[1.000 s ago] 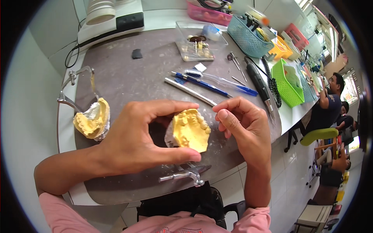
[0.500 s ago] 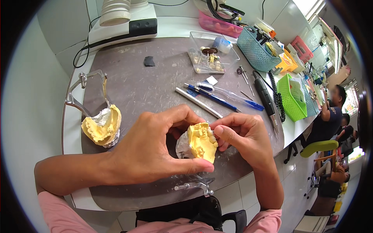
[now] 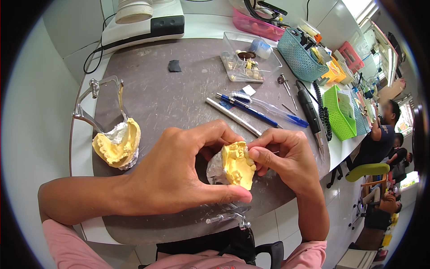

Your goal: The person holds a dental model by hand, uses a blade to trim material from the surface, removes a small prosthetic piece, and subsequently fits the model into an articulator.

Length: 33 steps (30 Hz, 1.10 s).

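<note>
My left hand [image 3: 179, 166] is curled around a yellow dental cast [image 3: 237, 168] with a white plaster base, its thumb on the near edge and fingers behind. The cast's tooth row faces right. At that row my right hand [image 3: 284, 157] pinches with thumb and index finger; whether a small loose piece is between them is hidden. Below the left hand a metal articulator part [image 3: 230, 216] sticks out by the table's front edge; its join to the cast is hidden. A second yellow cast [image 3: 117, 145] on a metal articulator frame [image 3: 85, 101] rests at the left.
Beyond my hands lie a white rod [image 3: 233, 116], a blue pen [image 3: 251, 111], a toothbrush [image 3: 273, 109] and a rotary handpiece [image 3: 309, 107]. Farther back stands a clear box [image 3: 230, 74] of small parts. Baskets, including a green one [image 3: 336, 107], line the right edge. People sit at far right.
The view has shifted slightly, so most things sit a little farther right. Both hands keep their hold at the cast, with the right fingers still at the tooth row.
</note>
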Tool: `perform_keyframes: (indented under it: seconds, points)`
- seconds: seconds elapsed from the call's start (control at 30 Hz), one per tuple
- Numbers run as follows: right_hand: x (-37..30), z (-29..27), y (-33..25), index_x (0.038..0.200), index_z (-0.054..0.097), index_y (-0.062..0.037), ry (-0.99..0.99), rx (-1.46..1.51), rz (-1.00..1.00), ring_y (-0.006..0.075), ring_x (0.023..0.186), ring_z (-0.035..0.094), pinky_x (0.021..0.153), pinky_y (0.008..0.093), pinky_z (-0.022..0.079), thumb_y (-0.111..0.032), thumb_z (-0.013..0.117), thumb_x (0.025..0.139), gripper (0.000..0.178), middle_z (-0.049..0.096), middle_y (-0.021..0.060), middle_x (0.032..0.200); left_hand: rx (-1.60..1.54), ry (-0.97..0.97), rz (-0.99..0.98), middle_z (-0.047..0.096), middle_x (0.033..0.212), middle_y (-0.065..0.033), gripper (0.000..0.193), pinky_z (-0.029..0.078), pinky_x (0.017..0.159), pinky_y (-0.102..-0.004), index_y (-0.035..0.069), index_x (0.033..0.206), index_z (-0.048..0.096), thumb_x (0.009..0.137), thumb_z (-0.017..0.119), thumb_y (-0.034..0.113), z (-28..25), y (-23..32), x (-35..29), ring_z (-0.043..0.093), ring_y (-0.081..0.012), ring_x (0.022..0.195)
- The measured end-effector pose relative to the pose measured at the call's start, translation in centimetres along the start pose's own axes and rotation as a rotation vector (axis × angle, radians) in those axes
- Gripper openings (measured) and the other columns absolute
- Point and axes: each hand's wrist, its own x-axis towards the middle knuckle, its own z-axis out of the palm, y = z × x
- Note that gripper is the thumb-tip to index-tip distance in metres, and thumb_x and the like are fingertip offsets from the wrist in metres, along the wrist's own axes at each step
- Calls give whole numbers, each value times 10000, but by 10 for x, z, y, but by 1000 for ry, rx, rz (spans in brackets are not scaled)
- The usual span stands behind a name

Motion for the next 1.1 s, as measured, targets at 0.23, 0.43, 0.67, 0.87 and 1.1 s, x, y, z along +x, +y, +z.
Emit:
perform_keyframes:
  seconds: [0.23,0.43,0.67,0.87,1.1]
  points:
    - [0,0,-2,986,727,51,4,19,21,73,674,653,600,210,547,-152,732,929,210,712,65,819,2,-5,-7,691,1055,-66,688,515,928,-269,-25,1201,618,674,961,254,-1,-1,0,654,-106,1000]
    - [0,-2,-1,998,721,64,0,61,41,81,682,661,608,218,559,-160,729,928,235,713,73,831,-22,-11,-22,689,1063,-72,693,516,935,-273,-26,1207,611,675,961,247,-1,0,0,655,-113,1008]
    - [-1,-2,-3,992,728,57,-7,27,49,77,681,662,605,215,557,-141,749,904,218,718,69,835,9,-20,-22,690,1074,-81,699,516,941,-276,-27,1208,608,675,962,254,-1,0,1,655,-117,1014]
    - [-2,0,-5,980,733,54,-3,25,63,72,668,659,595,205,545,-139,750,901,209,719,65,827,24,-14,-3,688,1057,-77,703,516,925,-267,-30,1198,613,666,966,264,-1,1,0,656,-110,1003]
    - [0,2,-1,959,737,54,21,-16,20,67,641,654,577,199,532,-137,750,901,201,717,62,796,43,-5,-1,685,1041,-73,693,517,913,-266,-29,1188,618,667,964,270,-1,1,2,657,-110,990]
